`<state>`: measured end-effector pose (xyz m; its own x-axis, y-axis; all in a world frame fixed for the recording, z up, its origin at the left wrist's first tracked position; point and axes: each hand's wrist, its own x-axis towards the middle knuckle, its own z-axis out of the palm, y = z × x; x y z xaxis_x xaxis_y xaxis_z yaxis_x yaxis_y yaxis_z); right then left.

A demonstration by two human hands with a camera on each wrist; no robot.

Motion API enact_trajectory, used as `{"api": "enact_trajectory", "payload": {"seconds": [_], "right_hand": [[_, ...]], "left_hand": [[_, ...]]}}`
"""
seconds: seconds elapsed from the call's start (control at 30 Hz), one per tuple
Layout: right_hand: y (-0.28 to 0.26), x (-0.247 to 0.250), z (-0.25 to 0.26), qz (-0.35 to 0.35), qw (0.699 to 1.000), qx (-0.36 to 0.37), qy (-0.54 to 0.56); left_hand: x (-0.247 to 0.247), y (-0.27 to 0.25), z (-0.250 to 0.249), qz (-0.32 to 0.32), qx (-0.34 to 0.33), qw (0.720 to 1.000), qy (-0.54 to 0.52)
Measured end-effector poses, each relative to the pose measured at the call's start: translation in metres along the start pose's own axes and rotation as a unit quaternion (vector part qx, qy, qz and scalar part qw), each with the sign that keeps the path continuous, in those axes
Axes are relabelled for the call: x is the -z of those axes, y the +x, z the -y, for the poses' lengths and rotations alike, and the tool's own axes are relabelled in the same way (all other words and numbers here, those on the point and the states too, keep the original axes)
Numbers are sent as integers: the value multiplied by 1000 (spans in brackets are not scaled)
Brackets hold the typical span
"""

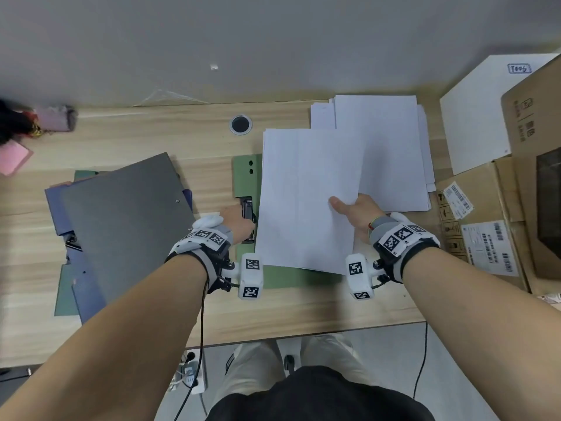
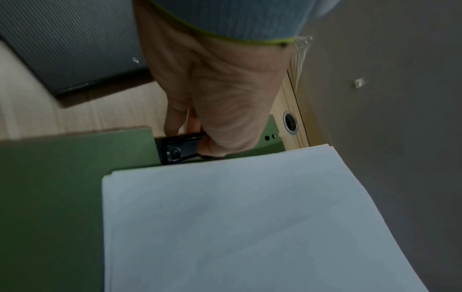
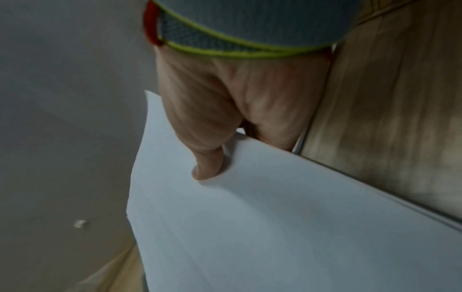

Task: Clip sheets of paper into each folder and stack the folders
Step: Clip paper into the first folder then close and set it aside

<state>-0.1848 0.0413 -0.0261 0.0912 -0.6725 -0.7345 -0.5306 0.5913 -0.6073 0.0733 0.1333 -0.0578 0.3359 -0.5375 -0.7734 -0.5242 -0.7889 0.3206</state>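
An open green folder (image 1: pixel 244 177) (image 2: pixel 62 177) lies at the middle of the desk, mostly covered by a sheaf of white paper sheets (image 1: pixel 303 202) (image 2: pixel 237 227) (image 3: pixel 250 227). My right hand (image 1: pixel 353 209) (image 3: pixel 212 150) pinches the sheets at their right edge, thumb on top, fingers underneath. My left hand (image 1: pixel 239 221) (image 2: pixel 212 122) grips the folder's black clip (image 1: pixel 249 208) (image 2: pixel 175 150) at the sheets' left edge. A stack of closed folders, grey one (image 1: pixel 127 214) on top, lies to the left.
A loose pile of white paper (image 1: pixel 391 147) lies at the back right. Cardboard boxes (image 1: pixel 491 232) stand along the right edge. A cable hole (image 1: pixel 240 124) is behind the green folder. A pink object (image 1: pixel 57 117) sits at the far left.
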Motion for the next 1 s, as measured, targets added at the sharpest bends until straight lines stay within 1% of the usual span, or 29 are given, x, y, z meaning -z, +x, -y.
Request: {"api": "enact_trajectory", "payload": {"seconds": [0.13, 0.2, 0.27, 0.37, 0.47, 0.5, 0.57, 0.63, 0.7, 0.73, 0.8, 0.9, 1.0], "right_hand": [[-9, -10, 25, 23, 998, 26, 56], [-16, -8, 44, 52, 996, 35, 68], [-23, -4, 63, 98, 991, 35, 84], [-42, -14, 98, 157, 980, 50, 115], [-59, -36, 129, 209, 967, 60, 134], [-66, -49, 138, 217, 965, 62, 134], [-76, -78, 150, 228, 962, 65, 138], [-82, -103, 157, 236, 957, 62, 155], [-89, -127, 163, 241, 952, 56, 180], [-92, -138, 167, 239, 950, 52, 194], [-95, -155, 175, 228, 950, 58, 207], [-88, -162, 184, 172, 957, 83, 219], [-79, -151, 191, 139, 946, 89, 278]], "left_hand": [[12, -14, -2, 26, -6, 1000, -16], [24, -23, -4, 46, -19, 998, -26], [41, -31, -7, 48, -55, 996, -43], [79, -54, -10, 35, -101, 986, -130], [113, -79, -20, 27, -106, 961, -253], [124, -89, -20, 20, -108, 953, -284], [144, -104, -16, 4, -105, 944, -314], [155, -112, -7, -7, -112, 951, -289], [161, -118, 7, -20, -125, 968, -215], [164, -120, 17, -29, -123, 976, -179], [169, -121, 35, -37, -107, 982, -153], [176, -123, 51, -19, -95, 985, -144], [180, -123, 61, -11, -88, 990, -112]]}}
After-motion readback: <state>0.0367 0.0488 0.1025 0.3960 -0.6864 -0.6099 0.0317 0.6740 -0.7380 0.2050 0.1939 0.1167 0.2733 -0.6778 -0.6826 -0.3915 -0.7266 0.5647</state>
